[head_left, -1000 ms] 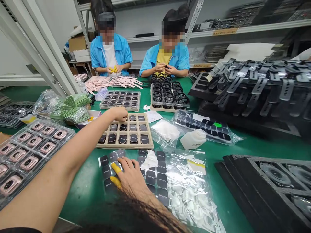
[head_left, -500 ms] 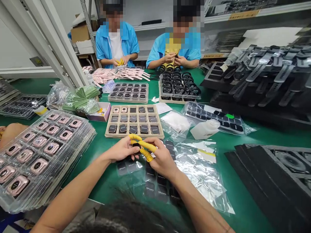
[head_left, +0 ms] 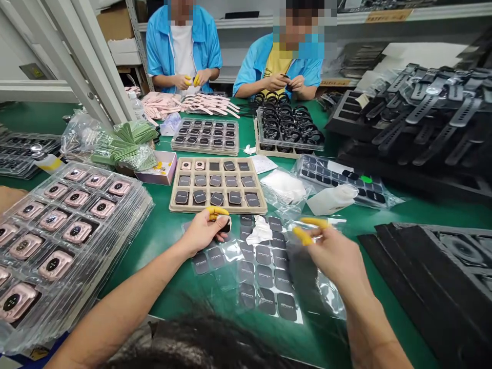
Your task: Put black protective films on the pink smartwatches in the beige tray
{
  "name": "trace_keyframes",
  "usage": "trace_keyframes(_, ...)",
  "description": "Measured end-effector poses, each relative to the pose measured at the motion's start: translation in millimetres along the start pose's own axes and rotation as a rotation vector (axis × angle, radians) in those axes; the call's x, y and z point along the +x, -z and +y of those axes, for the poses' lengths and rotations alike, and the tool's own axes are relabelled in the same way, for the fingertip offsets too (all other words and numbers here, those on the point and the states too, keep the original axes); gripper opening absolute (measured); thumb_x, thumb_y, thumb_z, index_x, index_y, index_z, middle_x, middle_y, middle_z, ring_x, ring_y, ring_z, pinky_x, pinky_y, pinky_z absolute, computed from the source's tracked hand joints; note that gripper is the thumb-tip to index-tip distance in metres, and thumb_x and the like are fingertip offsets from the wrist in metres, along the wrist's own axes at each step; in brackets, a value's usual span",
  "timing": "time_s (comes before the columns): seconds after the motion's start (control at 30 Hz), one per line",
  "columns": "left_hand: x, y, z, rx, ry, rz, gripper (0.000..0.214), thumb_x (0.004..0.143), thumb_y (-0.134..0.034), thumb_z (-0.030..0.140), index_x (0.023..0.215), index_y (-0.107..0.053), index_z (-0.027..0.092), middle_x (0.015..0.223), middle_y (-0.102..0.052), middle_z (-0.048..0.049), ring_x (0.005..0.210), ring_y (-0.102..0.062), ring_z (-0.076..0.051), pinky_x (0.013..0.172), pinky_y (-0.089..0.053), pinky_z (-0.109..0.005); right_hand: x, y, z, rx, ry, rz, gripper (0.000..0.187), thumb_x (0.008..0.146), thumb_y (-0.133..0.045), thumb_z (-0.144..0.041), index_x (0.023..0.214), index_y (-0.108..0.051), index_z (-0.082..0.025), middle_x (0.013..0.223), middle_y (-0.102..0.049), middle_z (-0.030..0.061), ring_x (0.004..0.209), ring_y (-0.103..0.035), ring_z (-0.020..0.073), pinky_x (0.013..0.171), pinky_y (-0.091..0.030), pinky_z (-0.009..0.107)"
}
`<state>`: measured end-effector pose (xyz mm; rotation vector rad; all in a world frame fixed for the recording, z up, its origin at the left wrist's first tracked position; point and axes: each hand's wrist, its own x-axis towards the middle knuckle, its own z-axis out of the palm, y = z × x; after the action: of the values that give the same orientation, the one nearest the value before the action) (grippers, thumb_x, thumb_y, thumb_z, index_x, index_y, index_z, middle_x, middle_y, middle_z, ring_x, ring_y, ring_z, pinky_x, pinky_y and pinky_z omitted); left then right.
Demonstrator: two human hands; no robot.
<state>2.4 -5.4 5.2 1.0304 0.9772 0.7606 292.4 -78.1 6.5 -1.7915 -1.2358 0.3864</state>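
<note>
My left hand (head_left: pixel 207 230), with yellow finger cots, is closed around a small dark smartwatch body (head_left: pixel 226 225) just in front of the beige tray. My right hand (head_left: pixel 334 251), slightly blurred and also wearing yellow finger cots, is above the clear plastic bags (head_left: pixel 330 292) with thumb and forefinger apart. No object shows between them. Between my hands lies a sheet of black square stickers (head_left: pixel 264 275) with a crumpled white cloth (head_left: pixel 260 231) on its upper part. A smaller sticker piece (head_left: pixel 209 260) lies under my left hand.
A beige tray (head_left: pixel 219 207) holds several watch bodies. Stacked clear trays (head_left: pixel 126 225) of pink watches stand left. A white bottle (head_left: pixel 332 200) and bagged white wipes (head_left: pixel 284 185) are beyond my right hand. Black foam trays (head_left: pixel 407 287) lie right. Two co-workers sit opposite.
My hands have separated: the right moved right, over the plastic bags, and the left kept the watch body. The sticker sheet and white cloth are now more exposed. The view has shifted slightly.
</note>
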Motion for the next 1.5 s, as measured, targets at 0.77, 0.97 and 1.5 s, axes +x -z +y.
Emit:
trace_keyframes(0.77, 7, -1.0, -12, 0.130, -0.073, -0.045, 0.055, 0.058, -0.081, 0.003, 0.111, -0.069, 0.012, 0.094, -0.077, -0.0065, 0.076, -0.073, -0.015, 0.071, -0.056, -0.023, -9, -93, -55, 0.007, 0.645, -0.382, 0.016, 0.095, -0.059, -0.023, 0.099, -0.074, -0.025, 0.094, -0.066, 0.0061, 0.080, -0.065, 0.0188, 0.068, -0.050, 0.030)
trace_keyframes(0.97, 9, -1.0, -19, 0.178, -0.074, -0.049, 0.058, 0.060, -0.083, 0.007, 0.116, -0.069, 0.013, 0.095, -0.079, -0.0078, 0.079, -0.075, -0.019, 0.071, -0.058, -0.026, -15, -96, -54, -0.040, 0.558, -0.358, 0.012, 0.095, -0.060, -0.028, 0.096, -0.072, -0.025, 0.087, -0.067, 0.0039, 0.075, -0.064, 0.0185, 0.066, -0.047, 0.030)
trace_keyframes(1.5, 11, 11.3, 7, -0.267, -0.052, -0.001, 0.067, 0.045, -0.100, 0.013, 0.105, -0.070, 0.013, 0.093, -0.077, -0.0050, 0.078, -0.073, -0.015, 0.082, -0.059, -0.032, -32, -92, -48, 0.106, 0.886, -0.776, 0.048, 0.090, -0.075, -0.030, 0.136, -0.062, -0.028, 0.134, -0.069, 0.0146, 0.129, -0.063, 0.0341, 0.107, -0.053, 0.058)
